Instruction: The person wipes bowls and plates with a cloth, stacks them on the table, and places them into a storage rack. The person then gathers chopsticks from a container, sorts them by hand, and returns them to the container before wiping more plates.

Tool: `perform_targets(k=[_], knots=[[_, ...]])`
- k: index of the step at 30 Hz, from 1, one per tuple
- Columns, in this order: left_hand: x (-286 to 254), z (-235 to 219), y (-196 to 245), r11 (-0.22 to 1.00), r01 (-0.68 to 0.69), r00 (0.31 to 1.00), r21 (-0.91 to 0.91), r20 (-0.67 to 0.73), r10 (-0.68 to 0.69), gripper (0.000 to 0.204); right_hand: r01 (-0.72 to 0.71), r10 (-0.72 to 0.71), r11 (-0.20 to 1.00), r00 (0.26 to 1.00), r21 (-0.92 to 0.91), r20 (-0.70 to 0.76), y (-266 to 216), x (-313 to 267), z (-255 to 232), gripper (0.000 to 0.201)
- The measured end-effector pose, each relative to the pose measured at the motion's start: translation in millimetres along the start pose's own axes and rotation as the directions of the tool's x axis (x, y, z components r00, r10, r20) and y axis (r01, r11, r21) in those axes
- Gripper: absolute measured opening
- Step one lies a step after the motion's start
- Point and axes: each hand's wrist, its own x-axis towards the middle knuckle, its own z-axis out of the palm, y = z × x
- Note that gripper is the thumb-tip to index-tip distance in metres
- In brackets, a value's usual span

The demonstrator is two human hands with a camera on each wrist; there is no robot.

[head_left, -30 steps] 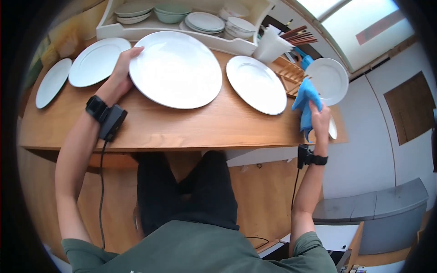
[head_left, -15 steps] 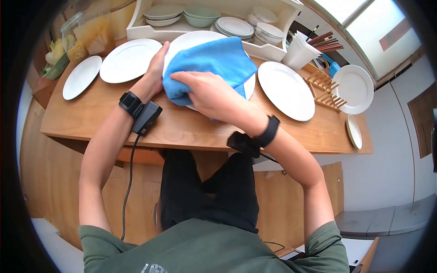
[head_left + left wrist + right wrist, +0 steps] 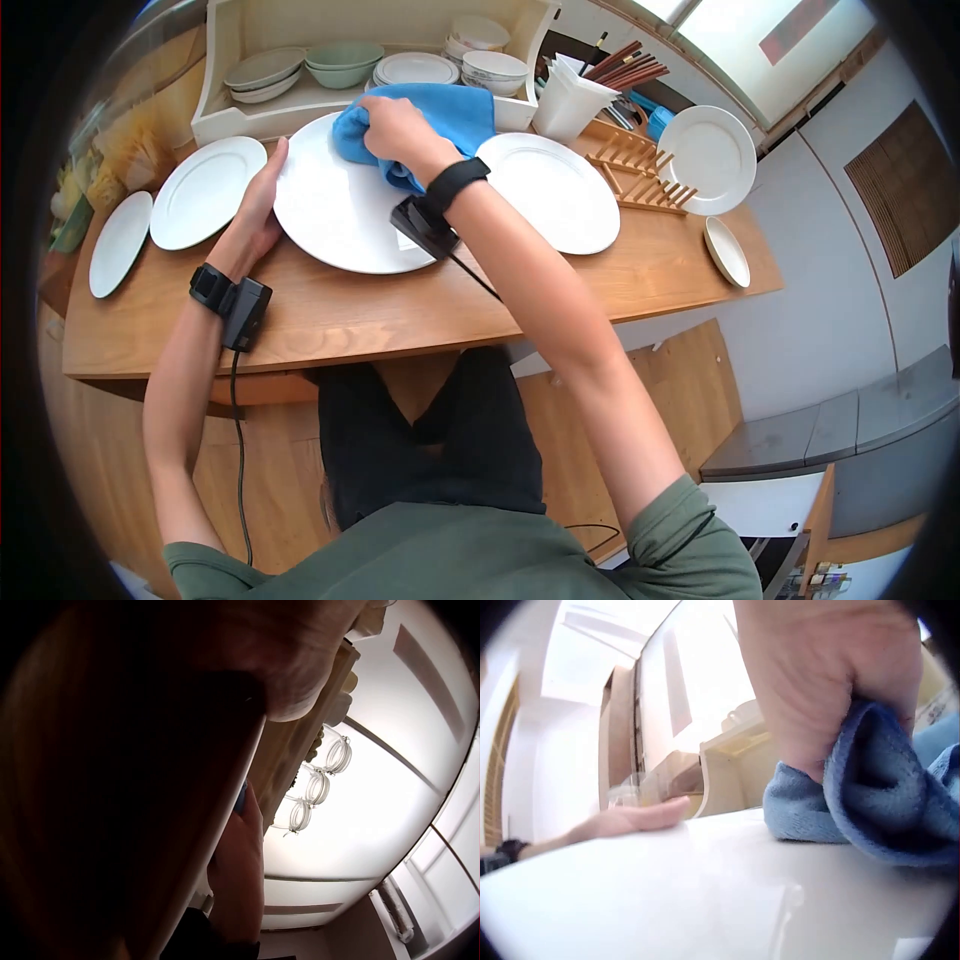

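My left hand [image 3: 258,205] holds a large white oval plate [image 3: 330,225] by its left edge, the thumb along the rim. The plate is tilted above the wooden table [image 3: 420,320]. With my right hand [image 3: 405,135] I grip a bunched blue cloth [image 3: 455,105] against the far part of the plate. Part of the plate's far rim is hidden under the cloth. In the right wrist view, the folded cloth [image 3: 802,806] lies against the glossy plate surface [image 3: 667,900]. The left wrist view is dark, with the plate's edge slanting across it.
White plates [image 3: 208,193] stand at the left, and another plate [image 3: 550,195] is right beside the held one. Behind are a shelf [image 3: 290,122] of bowls and a white holder [image 3: 570,100] with chopsticks. A wooden rack [image 3: 645,170] and small dish [image 3: 727,252] are at the right.
My right hand has brought the blue cloth from the table's right end onto the held plate, then over to its far part. My left hand keeps holding the plate's left edge.
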Motion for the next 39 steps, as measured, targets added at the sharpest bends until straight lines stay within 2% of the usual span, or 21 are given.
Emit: perform_targets(k=[2, 5, 7, 9, 11, 13, 14, 15, 17, 19, 23, 25, 27, 28, 31, 35, 39], knots=[[-1, -1, 0, 1.0, -0.005, 1.0, 0.0, 0.016, 0.005, 0.055, -0.11, 0.11, 0.992, 0.994, 0.059, 0.008, -2, 6, 7, 0.039], [-1, 1, 0, 1.0, -0.018, 0.996, -0.022, 0.086, 0.02, 0.057, -0.071, 0.078, 0.983, 0.996, 0.169, -0.032, -32, -1, 19, 0.039], [-7, 8, 2, 0.999, -0.029, 0.999, -0.041, -0.017, 0.028, 0.06, 0.077, -0.063, 0.963, 0.996, 0.257, -0.066, -50, -14, 29, 0.039], [-2, -2, 2, 0.997, 0.023, 0.999, -0.076, -0.033, -0.025, 0.065, 0.189, -0.171, 0.953, 0.981, 0.239, -0.094, -70, -35, 32, 0.039], [-5, -4, 3, 0.995, 0.042, 0.999, -0.091, -0.002, -0.043, 0.067, 0.184, -0.177, 0.956, 0.983, 0.227, -0.053, -77, -61, 26, 0.039], [-2, -7, 2, 0.993, 0.058, 0.998, -0.103, 0.015, -0.057, 0.067, 0.31, -0.293, 0.904, 0.951, 0.296, -0.1, -76, -87, 16, 0.042], [-2, -6, 1, 0.996, 0.036, 0.999, -0.085, 0.04, -0.032, 0.066, 0.311, -0.296, 0.901, 0.95, 0.303, -0.098, -74, -99, 11, 0.042], [0, -5, 1, 0.997, 0.011, 0.998, -0.072, 0.067, -0.006, 0.065, 0.347, -0.352, 0.881, 0.935, 0.321, -0.047, -70, -111, 4, 0.045], [4, -6, -2, 0.998, -0.02, 1.0, -0.066, 0.015, 0.021, 0.062, 0.378, -0.406, 0.86, 0.914, 0.343, 0.011, -61, -135, -9, 0.048], [7, -9, -4, 0.997, -0.055, 0.998, -0.054, -0.036, 0.053, 0.06, 0.349, -0.385, 0.873, 0.922, 0.34, 0.046, -50, -155, -23, 0.055], [3, -6, -2, 0.998, -0.039, 0.999, -0.044, -0.033, 0.037, 0.06, 0.312, -0.334, 0.918, 0.941, 0.243, 0.051, -17, -173, -43, 0.057], [3, -6, -1, 0.999, -0.035, 0.998, -0.036, -0.052, 0.033, 0.059, 0.227, -0.251, 0.955, 0.961, 0.192, 0.113, 1, -169, -55, 0.056], [3, -4, -1, 1.0, -0.012, 0.999, -0.026, -0.043, 0.011, 0.059, 0.204, -0.222, 0.966, 0.97, 0.158, 0.103, 24, -155, -56, 0.056], [4, -4, -2, 1.0, -0.014, 0.999, -0.021, -0.046, 0.013, 0.059, 0.124, -0.141, 0.977, 0.986, 0.176, 0.092, 32, -146, -54, 0.055], [7, -9, -5, 0.998, -0.026, 0.999, -0.05, -0.02, 0.025, 0.058, 0.007, -0.023, 0.994, 0.991, 0.113, 0.135, 33, -117, -58, 0.054], [-3, 3, 1, 1.0, -0.02, 0.997, -0.009, -0.074, 0.019, 0.057, 0.023, -0.034, 0.995, 0.993, 0.101, 0.111, 31, -69, -38, 0.053], [-2, 1, 1, 1.0, -0.006, 0.999, -0.024, -0.049, 0.005, 0.057, -0.013, 0.014, 0.988, 1.0, 0.157, -0.005, 17, -30, -12, 0.049]])
